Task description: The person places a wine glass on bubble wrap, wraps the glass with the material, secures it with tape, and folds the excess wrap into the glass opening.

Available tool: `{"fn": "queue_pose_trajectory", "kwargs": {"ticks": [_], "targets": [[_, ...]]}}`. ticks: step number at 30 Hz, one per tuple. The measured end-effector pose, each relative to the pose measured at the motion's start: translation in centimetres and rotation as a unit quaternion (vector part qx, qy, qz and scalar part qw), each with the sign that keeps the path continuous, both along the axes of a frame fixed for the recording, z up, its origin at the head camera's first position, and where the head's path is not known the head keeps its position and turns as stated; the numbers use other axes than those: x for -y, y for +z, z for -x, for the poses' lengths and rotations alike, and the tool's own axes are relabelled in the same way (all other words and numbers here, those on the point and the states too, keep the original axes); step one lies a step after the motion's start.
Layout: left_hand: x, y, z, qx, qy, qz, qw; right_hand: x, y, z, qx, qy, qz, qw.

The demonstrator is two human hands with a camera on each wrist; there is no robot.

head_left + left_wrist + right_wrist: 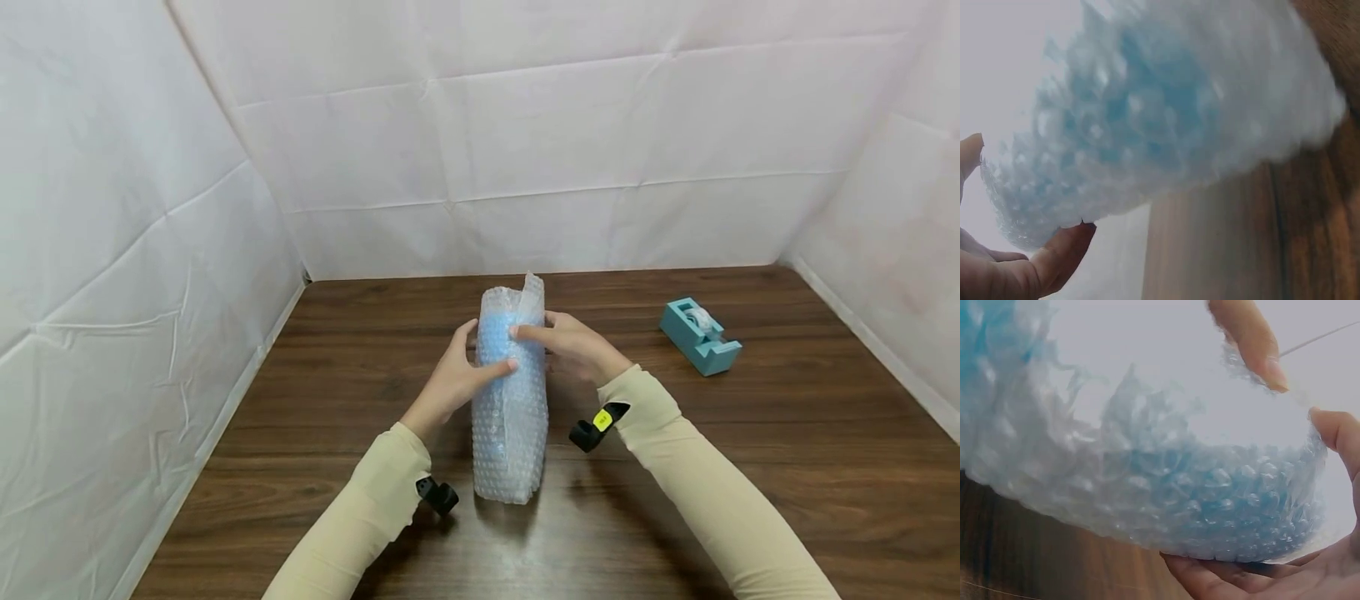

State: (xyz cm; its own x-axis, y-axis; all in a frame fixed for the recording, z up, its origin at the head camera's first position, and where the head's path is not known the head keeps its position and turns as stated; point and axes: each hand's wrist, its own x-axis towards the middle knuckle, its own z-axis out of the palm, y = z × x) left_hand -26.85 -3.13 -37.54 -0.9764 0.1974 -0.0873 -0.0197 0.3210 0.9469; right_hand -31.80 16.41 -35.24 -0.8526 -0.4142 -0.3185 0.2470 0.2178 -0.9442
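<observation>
Between both hands is a roll of bubble wrap [510, 425] around something blue, its long side pointing away from me and a loose flap standing up at the far end. The left hand [461, 379] grips it from the left, thumb lying across the top face. From the right, the right hand [577, 342] holds it with the thumb on top, near the overlapping edge, and fingers down the far side. In the right wrist view, the fingers [1210, 578] curl beneath the bubble wrap. The left wrist view shows blue through the bubbles.
A teal tape dispenser [701, 337] with a roll of clear tape stands on the dark wooden table [360, 350], to the right of the hands. White cloth walls [540, 150] enclose the table at the back and both sides.
</observation>
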Motion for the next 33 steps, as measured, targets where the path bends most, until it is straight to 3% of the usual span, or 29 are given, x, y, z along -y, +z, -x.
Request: {"fn": "queue_pose_trajectory", "kwargs": {"ticks": [9, 17, 22, 33], "targets": [[-0.2, 1.1, -0.5, -0.104, 0.003, -0.001, 0.9946, -0.6, 2.4, -1.3, -0.107, 0.007, 0.012, 0.994], [0.0, 1.6, -0.7, -0.220, -0.021, -0.036, 0.9745, -0.7, 3.3, -2.7, -0.237, 0.019, 0.016, 0.971], [0.5, 1.5, -0.6, -0.235, -0.059, -0.070, 0.9677, -0.2, 3.5, -3.7, -0.301, 0.018, 0.021, 0.953], [1.0, 0.7, -0.8, -0.252, -0.115, -0.098, 0.9559, 0.4, 2.2, -5.7, -0.366, 0.001, 0.027, 0.930]]}}
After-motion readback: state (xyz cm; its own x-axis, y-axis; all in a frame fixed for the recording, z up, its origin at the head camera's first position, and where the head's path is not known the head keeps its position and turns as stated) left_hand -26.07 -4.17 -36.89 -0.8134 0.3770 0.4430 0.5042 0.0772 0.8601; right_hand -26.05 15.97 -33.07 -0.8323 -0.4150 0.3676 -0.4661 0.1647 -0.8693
